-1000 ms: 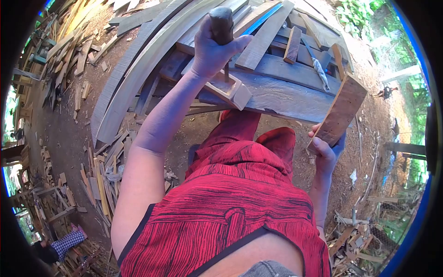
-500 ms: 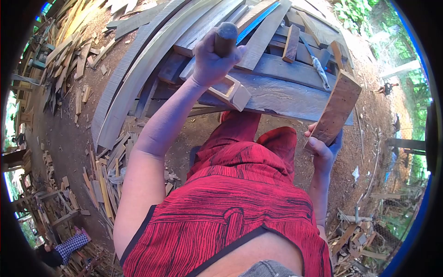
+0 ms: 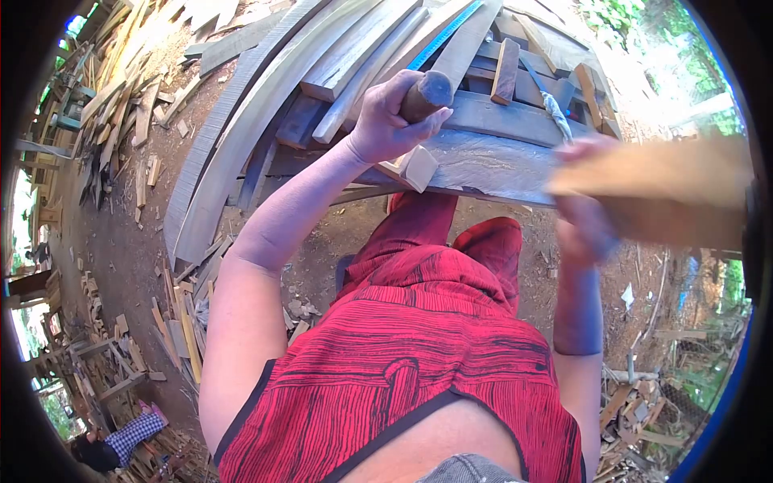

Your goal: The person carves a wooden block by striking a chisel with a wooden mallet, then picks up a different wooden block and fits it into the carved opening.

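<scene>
My left hand (image 3: 386, 129) is wrapped round a dark cylindrical tool handle (image 3: 428, 97), held above the plank bench. Below that hand, a pale wooden block (image 3: 419, 168) sits at the near edge of a broad plank (image 3: 491, 161). On the right, my right hand (image 3: 586, 209) grips the left end of a wooden piece (image 3: 668, 189), which points to the right and is blurred by motion. The tool's lower end is hidden behind my left hand.
Long boards (image 3: 266, 105) lie at the back left. A blue ruler (image 3: 443, 36), a short dark block (image 3: 506, 72) and a narrow wrapped tool (image 3: 555, 113) rest on the bench. Scrap wood (image 3: 181, 330) covers the ground; another person (image 3: 133, 435) is at the lower left.
The wooden piece in my right hand has swung from upright to nearly level, pointing right, and risen nearer the camera. My left hand has shifted slightly right and down with the handle.
</scene>
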Tool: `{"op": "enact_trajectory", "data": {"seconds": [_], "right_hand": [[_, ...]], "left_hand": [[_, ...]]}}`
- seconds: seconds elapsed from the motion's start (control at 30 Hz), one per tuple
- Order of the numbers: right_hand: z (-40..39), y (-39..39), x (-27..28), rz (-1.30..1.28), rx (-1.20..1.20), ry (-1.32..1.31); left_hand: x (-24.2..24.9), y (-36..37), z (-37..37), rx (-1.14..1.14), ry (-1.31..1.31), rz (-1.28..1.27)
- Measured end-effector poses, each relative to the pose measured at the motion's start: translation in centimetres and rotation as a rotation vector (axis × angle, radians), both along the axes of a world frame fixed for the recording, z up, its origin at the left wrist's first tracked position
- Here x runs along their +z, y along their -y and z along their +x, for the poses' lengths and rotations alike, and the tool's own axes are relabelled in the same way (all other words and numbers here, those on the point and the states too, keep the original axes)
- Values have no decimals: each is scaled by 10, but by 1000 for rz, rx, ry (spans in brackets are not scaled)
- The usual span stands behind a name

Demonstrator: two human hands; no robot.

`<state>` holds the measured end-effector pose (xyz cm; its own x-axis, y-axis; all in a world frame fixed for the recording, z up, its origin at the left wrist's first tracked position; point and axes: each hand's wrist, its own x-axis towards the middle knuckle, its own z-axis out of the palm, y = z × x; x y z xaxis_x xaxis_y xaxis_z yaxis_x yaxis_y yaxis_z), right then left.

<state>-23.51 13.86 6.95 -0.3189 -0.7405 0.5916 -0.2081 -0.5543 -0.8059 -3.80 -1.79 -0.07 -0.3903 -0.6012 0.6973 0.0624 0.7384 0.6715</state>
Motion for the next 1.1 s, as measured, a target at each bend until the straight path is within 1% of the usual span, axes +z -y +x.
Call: {"op": "enact_trajectory", "data": {"seconds": [0.07, 0.13, 0.17, 0.2, 0.23, 0.27, 0.3, 0.33, 0.4, 0.43, 0.47, 0.5, 0.53, 0.57, 0.6, 0.63, 0.67, 0.73, 0.77, 0.8, 0.87, 0.9, 0.93, 0.97, 1.0, 1.07, 1.1], "right_hand": [[14, 9, -6, 518, -3, -523], [6, 12, 3, 515, -1, -490], [1, 12, 10, 519, 15, -468], [-3, 11, 16, 295, -29, -443], [-10, 9, 31, 242, -72, -428], [1, 3, 55, 249, -24, -218], [-5, 1, 67, 161, -22, -246], [-3, -1, 75, 67, 22, -160], [3, 17, 61, -116, 92, -100], [9, 21, 44, 40, -14, -227], [15, 25, 26, 194, -120, -355], [21, 36, 19, 359, 45, -403], [25, 44, 18, 524, 209, -443], [16, 43, 29, 624, 168, -560], [13, 46, 42, 618, 172, -566], [10, 49, 49, 394, 132, -556], [9, 50, 58, 174, 89, -537], [14, 42, 99, 419, 129, -281], [-2, 52, 103, 175, 129, -285], [6, 66, 98, -228, 907, 106], [23, 60, 80, 30, -4, -262], [27, 66, 67, 41, 12, -541], [29, 76, 52, 49, 29, -819], [32, 81, 37, 168, 55, -844], [32, 79, 49, 169, 50, -840], [30, 78, 95, 650, 194, -752], [30, 80, 104, 661, 118, -701]], "left_hand": [[-7, 3, -1, -28, -5, 25], [-14, 11, 3, -147, -137, 301], [-19, 13, 2, -113, -187, 395], [-19, 14, 3, -111, -181, 400], [-16, 16, 4, -58, -112, 301], [-13, 17, 4, -9, -45, 201], [-10, 15, 2, -30, -71, 215], [-10, 16, 2, -33, -72, 217], [-13, 18, 3, 4, -48, 228], [-14, 18, 3, 3, -49, 228], [-14, 18, 2, -37, -111, 254], [-14, 18, 2, -76, -171, 279], [-13, 18, 3, -79, -166, 276], [-12, 20, 4, -171, -289, 333], [-11, 23, 4, -252, -423, 384], [-7, 25, 7, -125, -343, 341], [-10, 25, 10, -122, -340, 347], [-13, 27, 14, -69, -197, 365], [-16, 30, 11, -42, -230, 307], [-16, 31, 10, -41, -234, 308], [-18, 32, 11, 11, -169, 292], [-17, 30, 10, 12, -172, 292], [-15, 29, 7, -65, -253, 377], [-13, 28, 7, -145, -329, 463], [-10, 27, 7, -149, -324, 464], [-6, 28, 8, -77, -376, 389], [-21, 38, 13, -5, -254, 387]]}}
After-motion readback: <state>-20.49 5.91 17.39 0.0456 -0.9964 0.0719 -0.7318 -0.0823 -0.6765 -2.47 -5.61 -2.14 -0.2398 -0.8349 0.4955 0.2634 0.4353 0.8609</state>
